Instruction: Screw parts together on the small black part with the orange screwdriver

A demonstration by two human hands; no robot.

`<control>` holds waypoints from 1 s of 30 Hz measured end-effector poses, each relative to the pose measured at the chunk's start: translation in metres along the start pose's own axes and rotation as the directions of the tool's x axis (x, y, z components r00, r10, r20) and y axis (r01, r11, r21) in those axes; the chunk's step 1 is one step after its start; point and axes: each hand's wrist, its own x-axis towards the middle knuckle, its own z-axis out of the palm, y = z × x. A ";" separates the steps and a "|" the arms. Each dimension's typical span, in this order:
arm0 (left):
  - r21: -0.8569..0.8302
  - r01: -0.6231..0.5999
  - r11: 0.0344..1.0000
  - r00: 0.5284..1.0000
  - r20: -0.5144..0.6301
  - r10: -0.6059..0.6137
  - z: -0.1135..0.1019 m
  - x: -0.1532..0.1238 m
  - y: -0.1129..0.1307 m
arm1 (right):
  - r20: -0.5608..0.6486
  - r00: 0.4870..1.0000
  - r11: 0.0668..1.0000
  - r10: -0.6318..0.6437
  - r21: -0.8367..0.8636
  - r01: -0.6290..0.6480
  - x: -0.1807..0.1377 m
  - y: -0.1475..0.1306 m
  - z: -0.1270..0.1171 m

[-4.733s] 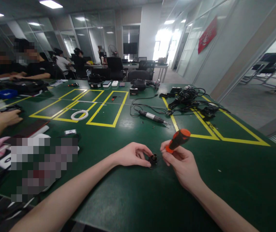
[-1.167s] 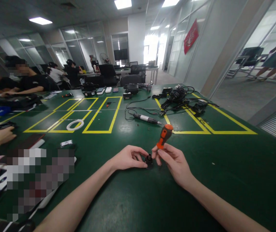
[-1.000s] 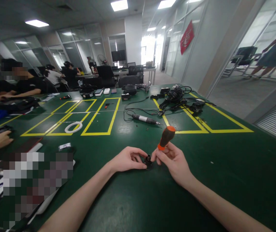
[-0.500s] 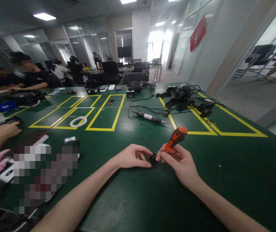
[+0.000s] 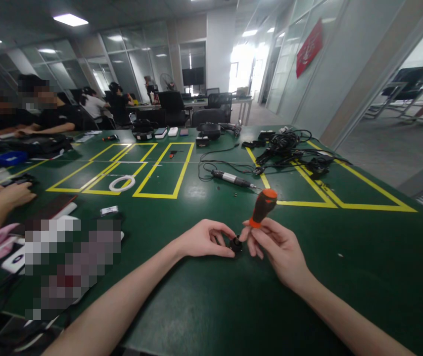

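Observation:
A small black round part (image 5: 236,244) stands on the green table (image 5: 181,296), and I cannot make out its kind. My left hand (image 5: 207,240) is closed on its left side, thumb and fingers curled around it. Just to the right, my right hand (image 5: 276,247) grips an orange and black screwdriver (image 5: 262,207) near the lower end of its handle. The handle points up, leaning slightly right. The screwdriver's shaft is hidden by the fingers. A right fingertip comes close to the black part; whether it touches cannot be told.
Beyond my hands lies an electric screwdriver (image 5: 233,179) with a cord. Tangled black cables (image 5: 283,148) sit at the back right. A white ring (image 5: 122,183) lies inside yellow tape markings. At left are a co-worker's hand (image 5: 13,198) and a small white-labelled item (image 5: 109,210).
The screwdriver handle has tipped more upright and shifted slightly left and down. My right fingers have spread a little. My left hand keeps its hold on the black part.

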 end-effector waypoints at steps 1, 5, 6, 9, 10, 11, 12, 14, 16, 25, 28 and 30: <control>-0.007 0.002 1.000 1.000 0.006 -0.002 0.000 0.000 0.000 | 0.001 1.000 1.000 -0.002 0.016 0.002 0.000 0.000 0.000; -0.030 0.001 1.000 1.000 0.007 0.000 -0.002 0.000 -0.001 | -0.020 1.000 1.000 -0.006 -0.022 0.006 -0.001 0.000 -0.001; -0.044 0.001 0.999 1.000 0.011 0.000 -0.002 0.000 -0.001 | -0.026 1.000 0.999 -0.007 -0.043 0.006 -0.001 -0.001 -0.001; -0.108 -0.005 0.994 1.000 0.022 0.007 -0.003 0.000 -0.001 | -0.028 0.999 0.997 -0.017 -0.070 0.015 0.000 -0.001 -0.003; -0.125 -0.006 0.992 1.000 0.023 0.009 -0.003 0.000 -0.001 | -0.023 1.000 0.998 -0.017 -0.064 0.015 0.000 0.000 -0.003; -0.134 -0.004 0.991 1.000 0.023 0.008 -0.003 0.000 -0.001 | -0.020 1.000 0.999 -0.015 -0.050 0.014 0.000 0.000 -0.003; -0.138 -0.001 0.990 1.000 0.022 0.004 -0.004 0.000 -0.002 | -0.019 1.000 0.999 -0.014 -0.030 0.013 0.000 0.002 -0.003; -0.132 0.011 0.991 1.000 0.024 -0.008 -0.004 0.000 -0.002 | -0.018 1.000 1.000 -0.015 0.008 0.015 -0.001 0.004 -0.002; -0.118 0.023 0.993 0.999 0.030 -0.020 -0.005 0.001 -0.002 | -0.029 0.999 0.999 -0.024 0.023 0.025 -0.001 0.004 -0.002; -0.072 0.016 0.997 0.997 0.077 -0.011 -0.006 0.000 0.001 | -0.022 0.999 0.993 -0.034 -0.114 0.032 -0.001 -0.003 -0.003; -0.071 0.008 0.997 0.998 0.058 -0.004 -0.005 0.001 0.001 | -0.011 1.000 0.998 -0.027 -0.056 0.027 -0.001 0.000 -0.003; -0.080 0.019 0.997 0.999 0.048 -0.015 -0.005 0.001 0.001 | -0.010 1.000 1.000 -0.019 -0.013 0.019 -0.002 0.001 -0.002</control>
